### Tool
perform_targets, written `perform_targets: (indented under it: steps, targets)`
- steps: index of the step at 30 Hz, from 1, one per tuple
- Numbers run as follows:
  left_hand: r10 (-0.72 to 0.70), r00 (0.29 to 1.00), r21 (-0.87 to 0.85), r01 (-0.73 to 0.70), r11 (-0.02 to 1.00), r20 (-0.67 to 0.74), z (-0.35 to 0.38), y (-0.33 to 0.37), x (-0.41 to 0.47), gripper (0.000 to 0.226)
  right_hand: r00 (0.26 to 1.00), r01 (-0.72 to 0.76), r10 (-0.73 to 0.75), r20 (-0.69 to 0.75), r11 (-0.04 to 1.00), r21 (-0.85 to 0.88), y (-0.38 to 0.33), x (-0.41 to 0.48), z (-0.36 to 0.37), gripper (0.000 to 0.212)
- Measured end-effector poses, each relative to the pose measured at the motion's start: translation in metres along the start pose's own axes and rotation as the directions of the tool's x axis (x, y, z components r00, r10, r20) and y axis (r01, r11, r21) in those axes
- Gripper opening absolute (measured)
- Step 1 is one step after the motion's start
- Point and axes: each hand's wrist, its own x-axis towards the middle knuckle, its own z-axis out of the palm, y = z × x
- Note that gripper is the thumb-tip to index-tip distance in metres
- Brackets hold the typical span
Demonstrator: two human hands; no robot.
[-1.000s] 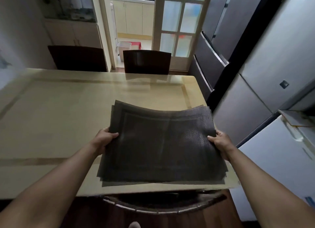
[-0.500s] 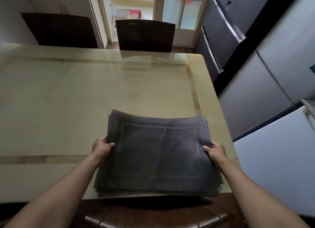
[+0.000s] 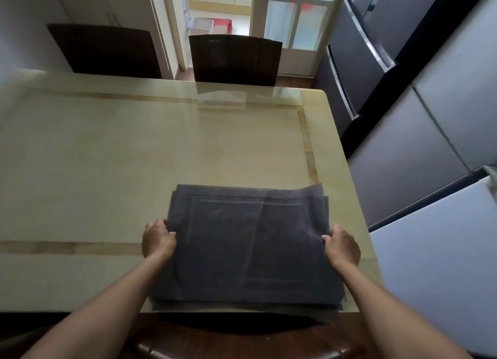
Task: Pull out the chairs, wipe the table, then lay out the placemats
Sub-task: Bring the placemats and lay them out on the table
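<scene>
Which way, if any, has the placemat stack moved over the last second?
Yes: the placemat stack has dropped flatter onto the table and shifted leftward, now inside the table's right edge.

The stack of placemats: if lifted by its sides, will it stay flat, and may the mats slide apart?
The stack of placemats likely sags: it looks thin and woven, its far edge wavy. Mats may slip apart: their edges lie offset. The left hand and right hand gripping opposite sides should help.
</scene>
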Motion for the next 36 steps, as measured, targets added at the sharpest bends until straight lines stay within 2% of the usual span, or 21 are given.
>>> perform_targets:
  steps: [5,10,17,19,24,27,29,32,36]
  targets:
    - [-0.010,0.999,0.016,0.009,1.000,0.039,0.002,-0.002,-0.003,0.041,0.988,0.102,-0.119,-0.099,0.982,-0.157,0.000,-0.008,-0.005,0.021]
    - [-0.020,0.994,-0.047,0.026,0.999,0.111,0.007,-0.007,-0.001,0.046,0.999,0.035,-0.034,-0.017,0.998,0.042,0.006,0.000,0.000,0.022]
    - [-0.191,0.970,-0.216,0.220,0.951,0.148,0.013,-0.002,0.004,0.046,0.992,-0.002,-0.023,0.122,0.979,0.206,0.012,0.009,0.003,0.028]
    - [-0.233,0.962,-0.253,0.263,0.931,0.143,0.015,-0.001,0.005,0.044,0.990,-0.004,-0.027,0.137,0.975,0.220,0.012,0.009,0.004,0.030]
    - [-0.258,0.959,-0.221,0.278,0.935,0.117,0.016,-0.003,0.010,0.026,0.990,0.004,-0.039,0.133,0.965,0.261,0.014,0.010,0.006,0.034]
    - [-0.249,0.966,-0.221,0.258,0.940,0.069,0.016,0.001,0.005,0.044,0.990,0.003,-0.044,0.135,0.957,0.291,0.015,0.009,0.006,0.035]
    - [-0.245,0.963,-0.247,0.266,0.932,0.114,0.019,0.000,0.004,0.051,0.989,0.007,-0.051,0.139,0.955,0.297,0.015,0.008,0.007,0.037]
    - [-0.247,0.958,-0.272,0.279,0.921,0.144,0.020,-0.004,0.006,0.047,0.988,0.006,-0.051,0.144,0.955,0.296,0.016,0.008,0.007,0.036]
    - [-0.207,0.974,-0.241,0.223,0.944,0.092,0.014,-0.008,0.008,0.038,0.988,0.011,-0.054,0.144,0.958,0.286,0.016,0.008,0.008,0.033]
